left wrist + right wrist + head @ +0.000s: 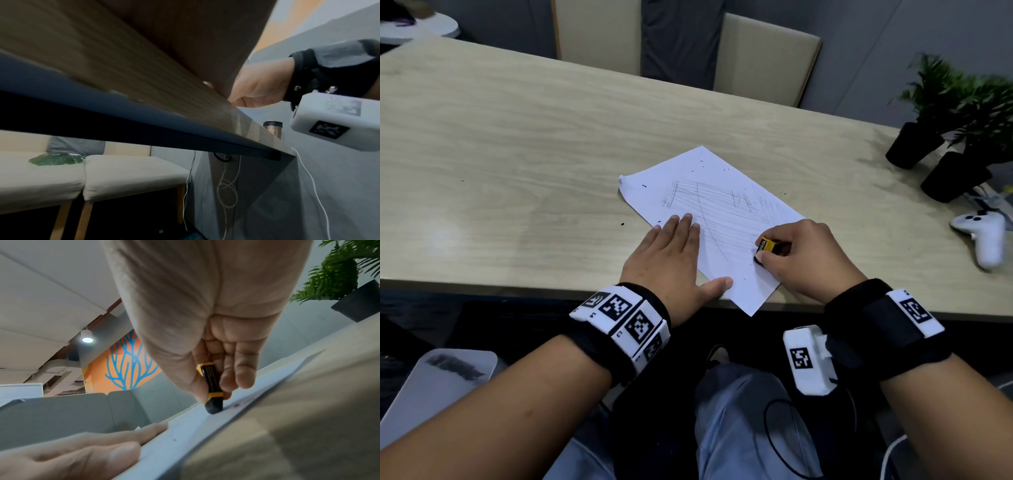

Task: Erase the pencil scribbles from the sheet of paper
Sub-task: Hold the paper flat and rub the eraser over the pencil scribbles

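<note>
Left hand (671,253) lying flat, fingers straight, pinning paper (722,192); right hand (804,257) pinching eraser (765,246) against scribbles (722,212). Potted plants (941,137), white controller (983,236) sitting well apart on table (517,154).

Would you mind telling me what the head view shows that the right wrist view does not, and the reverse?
Only the head view shows the pencil scribbles across the sheet of paper, dark specks scattered on it, and the white game controller on the table.

Only the right wrist view shows the eraser from the side, its black tip down on the paper, and the orange wall mural.

Both show the right hand pinching the eraser, the left hand flat on the sheet, and the potted plants.
</note>
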`<state>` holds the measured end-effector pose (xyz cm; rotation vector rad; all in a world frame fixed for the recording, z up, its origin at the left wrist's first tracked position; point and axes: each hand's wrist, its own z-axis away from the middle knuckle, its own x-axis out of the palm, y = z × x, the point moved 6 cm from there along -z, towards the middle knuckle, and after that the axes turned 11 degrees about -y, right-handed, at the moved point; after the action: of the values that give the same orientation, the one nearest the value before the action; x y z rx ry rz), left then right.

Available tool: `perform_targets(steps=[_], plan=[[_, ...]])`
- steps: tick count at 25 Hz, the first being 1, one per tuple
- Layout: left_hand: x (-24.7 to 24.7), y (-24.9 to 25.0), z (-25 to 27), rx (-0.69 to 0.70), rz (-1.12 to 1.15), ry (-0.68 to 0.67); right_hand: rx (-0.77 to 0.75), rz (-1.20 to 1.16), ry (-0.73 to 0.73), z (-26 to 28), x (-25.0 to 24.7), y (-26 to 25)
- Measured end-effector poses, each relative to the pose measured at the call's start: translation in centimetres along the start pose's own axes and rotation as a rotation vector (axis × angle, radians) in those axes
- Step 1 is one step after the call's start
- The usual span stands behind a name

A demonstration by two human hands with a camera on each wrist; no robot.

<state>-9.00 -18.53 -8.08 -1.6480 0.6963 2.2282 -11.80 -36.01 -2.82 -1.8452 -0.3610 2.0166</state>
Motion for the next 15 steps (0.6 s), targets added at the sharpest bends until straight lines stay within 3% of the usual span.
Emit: perform_targets(steps=[6,11,15], plan=[[0.0,0.0,-0.1,-0.009,0.003,-0.02,-0.11,0.012,-0.038,0.2,2.3,-3.8],[0.0,-0.1,-0.2,-0.005,-0.005,-0.025,0.014,0.064,0.047,-0.1,0.1,-0.5],[0.1,-0.1,-0.1,-0.008,0.001,-0.016,-0.096,0.027,-0.017,0.1,2.0,-3.6]])
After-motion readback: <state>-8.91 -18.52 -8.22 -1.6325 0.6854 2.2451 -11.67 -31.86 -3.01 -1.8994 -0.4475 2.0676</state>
